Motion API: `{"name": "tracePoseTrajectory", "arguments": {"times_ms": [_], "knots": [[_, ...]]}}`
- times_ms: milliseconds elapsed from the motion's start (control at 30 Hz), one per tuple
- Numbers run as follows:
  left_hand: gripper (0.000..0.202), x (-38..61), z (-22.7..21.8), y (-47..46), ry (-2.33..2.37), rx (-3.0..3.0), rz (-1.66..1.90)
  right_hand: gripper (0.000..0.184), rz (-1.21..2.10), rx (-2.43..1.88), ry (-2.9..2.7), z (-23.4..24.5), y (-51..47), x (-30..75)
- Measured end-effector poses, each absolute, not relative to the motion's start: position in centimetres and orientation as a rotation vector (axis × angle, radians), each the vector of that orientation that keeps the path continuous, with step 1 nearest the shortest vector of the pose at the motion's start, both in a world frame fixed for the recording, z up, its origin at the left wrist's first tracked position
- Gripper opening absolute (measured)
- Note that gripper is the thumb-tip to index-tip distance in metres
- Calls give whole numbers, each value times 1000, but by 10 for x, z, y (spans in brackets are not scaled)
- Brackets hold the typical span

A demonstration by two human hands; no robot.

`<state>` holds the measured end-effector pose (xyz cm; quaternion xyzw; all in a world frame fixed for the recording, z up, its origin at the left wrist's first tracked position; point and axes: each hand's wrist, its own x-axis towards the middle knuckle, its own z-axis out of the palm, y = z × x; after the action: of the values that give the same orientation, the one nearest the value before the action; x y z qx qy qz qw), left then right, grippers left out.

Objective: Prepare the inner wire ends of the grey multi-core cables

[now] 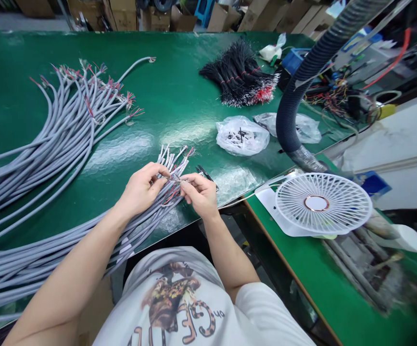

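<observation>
Both hands meet over the stripped ends of a bundle of grey cables (74,240) that runs in from the left along the table's front. My left hand (145,185) pinches fine wires at one cable end between thumb and fingers. From the right, my right hand (199,190) grips the same thin wires, its fingertips almost touching the left ones. The exact strands are too small to tell apart. Loose red and white wire ends (179,158) stick up just beyond the fingers. Beside my right hand lies a small dark hand tool (205,174), partly hidden.
A second grey cable bundle (67,115) lies at the left. Black wire bundles (240,72) rest at the back. Plastic bags (242,136) hold small black and white pieces. At the right are a ribbed black hose (287,110) and a white fan (323,204).
</observation>
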<state>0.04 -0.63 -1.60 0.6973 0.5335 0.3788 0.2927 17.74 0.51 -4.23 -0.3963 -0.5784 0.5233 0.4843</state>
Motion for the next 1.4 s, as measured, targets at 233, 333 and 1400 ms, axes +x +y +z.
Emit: {"name": "tracePoseTrajectory", "arguments": {"times_ms": [233, 333, 1400], "knots": [[20, 0, -18, -5, 1299, 1950, 1108, 23, 1348, -975, -1347, -37, 6, 176], [27, 0, -21, -5, 1301, 1980, 1095, 22, 1335, -973, -1377, -37, 7, 175], [85, -6, -12, -4, 1268, 1366, 978, 17, 1003, -1008, -1668, -4, -18, 181]]}}
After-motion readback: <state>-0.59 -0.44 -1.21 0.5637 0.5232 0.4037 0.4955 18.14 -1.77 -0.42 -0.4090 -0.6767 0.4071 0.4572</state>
